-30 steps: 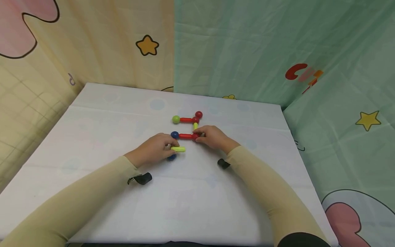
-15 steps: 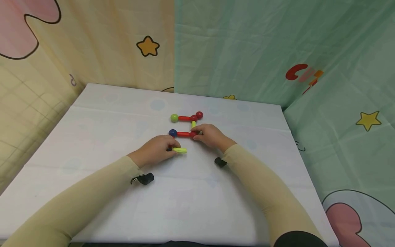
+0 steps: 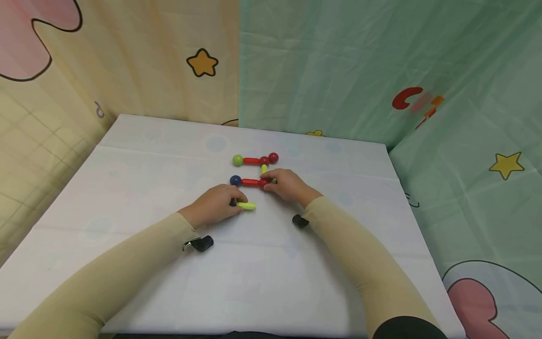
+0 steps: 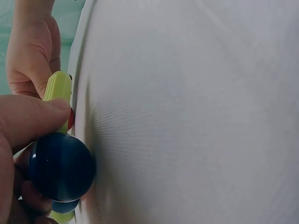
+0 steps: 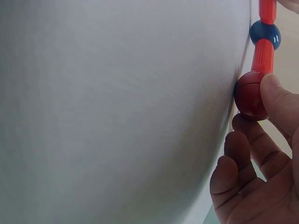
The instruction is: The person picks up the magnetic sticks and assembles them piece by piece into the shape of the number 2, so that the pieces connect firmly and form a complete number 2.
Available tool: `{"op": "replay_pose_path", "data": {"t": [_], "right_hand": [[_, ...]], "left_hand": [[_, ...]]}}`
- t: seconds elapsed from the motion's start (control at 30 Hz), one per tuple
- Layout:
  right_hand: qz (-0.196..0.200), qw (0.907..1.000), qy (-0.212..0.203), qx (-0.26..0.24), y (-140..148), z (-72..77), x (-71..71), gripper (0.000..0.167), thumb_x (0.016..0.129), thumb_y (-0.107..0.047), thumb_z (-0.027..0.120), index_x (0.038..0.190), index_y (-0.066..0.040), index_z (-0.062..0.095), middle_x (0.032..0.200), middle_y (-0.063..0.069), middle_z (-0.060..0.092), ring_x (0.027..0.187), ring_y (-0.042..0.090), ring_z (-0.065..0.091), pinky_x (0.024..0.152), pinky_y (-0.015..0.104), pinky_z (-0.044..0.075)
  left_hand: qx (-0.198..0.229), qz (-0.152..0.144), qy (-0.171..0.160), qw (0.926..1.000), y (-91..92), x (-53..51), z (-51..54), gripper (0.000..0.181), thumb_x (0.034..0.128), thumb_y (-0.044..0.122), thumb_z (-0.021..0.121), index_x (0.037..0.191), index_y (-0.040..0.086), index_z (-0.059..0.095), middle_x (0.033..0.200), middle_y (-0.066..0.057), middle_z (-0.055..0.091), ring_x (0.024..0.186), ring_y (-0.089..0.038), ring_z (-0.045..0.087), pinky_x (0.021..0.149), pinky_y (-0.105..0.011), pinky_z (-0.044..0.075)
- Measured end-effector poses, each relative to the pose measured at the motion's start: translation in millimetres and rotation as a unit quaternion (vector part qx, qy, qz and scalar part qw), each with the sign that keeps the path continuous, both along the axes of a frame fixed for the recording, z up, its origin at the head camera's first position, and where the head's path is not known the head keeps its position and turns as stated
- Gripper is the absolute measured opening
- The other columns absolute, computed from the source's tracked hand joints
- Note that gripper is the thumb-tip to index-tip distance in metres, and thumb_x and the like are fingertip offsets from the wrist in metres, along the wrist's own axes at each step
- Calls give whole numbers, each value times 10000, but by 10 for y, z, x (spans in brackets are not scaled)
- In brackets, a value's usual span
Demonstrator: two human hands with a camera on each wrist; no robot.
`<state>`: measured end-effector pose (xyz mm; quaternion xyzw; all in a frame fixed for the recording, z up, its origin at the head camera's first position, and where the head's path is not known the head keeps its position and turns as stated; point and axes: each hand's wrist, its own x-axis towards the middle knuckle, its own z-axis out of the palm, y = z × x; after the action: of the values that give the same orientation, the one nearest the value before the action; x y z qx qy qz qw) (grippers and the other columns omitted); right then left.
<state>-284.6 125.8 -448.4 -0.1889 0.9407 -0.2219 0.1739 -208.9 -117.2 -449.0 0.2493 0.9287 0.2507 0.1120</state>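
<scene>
My left hand (image 3: 216,205) pinches a yellow-green rod (image 3: 246,206) between thumb and fingers. At the rod's near end sits a blue ball (image 4: 61,167), partly behind my fingers in the head view. My right hand (image 3: 290,186) holds a red ball (image 5: 251,95) between thumb and fingers. From that ball a red rod (image 3: 250,182) runs left to another blue ball (image 3: 235,181), and a second yellow-green rod (image 3: 264,169) runs away to a farther red ball (image 3: 264,161). In the right wrist view, another red rod (image 5: 267,10) leads from the blue ball toward my left hand.
A farther red rod (image 3: 251,161) joins a green ball (image 3: 237,160) to the far red ball. One more red ball (image 3: 273,157) touches that corner. Everything lies on a white-covered table (image 3: 271,282), with printed curtains (image 3: 338,70) behind and beside it.
The joined pieces have shifted slightly left and away, with my right hand moving along. The lower blue ball, earlier below the held yellow-green rod, now sits at its left end.
</scene>
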Motion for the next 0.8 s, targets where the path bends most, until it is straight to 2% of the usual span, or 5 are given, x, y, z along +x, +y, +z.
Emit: {"op": "replay_pose_path", "data": {"t": [0.3,0.8], "right_hand": [[-116,9999,-90,24,-28,15,-9,448,1017,-282,717,1456,-221,647,1296,-3,688,1167,210,585,1126,424,489],[-204,9997,-127,14,-35,-6,-47,451,1021,-270,712,1464,-234,639,1288,17,680,1231,228,580,1166,434,469]], "left_hand": [[27,-2,103,9999,-10,3,1,265,943,202,795,1204,157,784,1169,8,758,1086,-218,617,991,-417,530],[7,89,66,9999,-27,-32,-61,242,965,219,770,1205,198,782,1190,48,754,1103,-218,559,956,-371,492]]}}
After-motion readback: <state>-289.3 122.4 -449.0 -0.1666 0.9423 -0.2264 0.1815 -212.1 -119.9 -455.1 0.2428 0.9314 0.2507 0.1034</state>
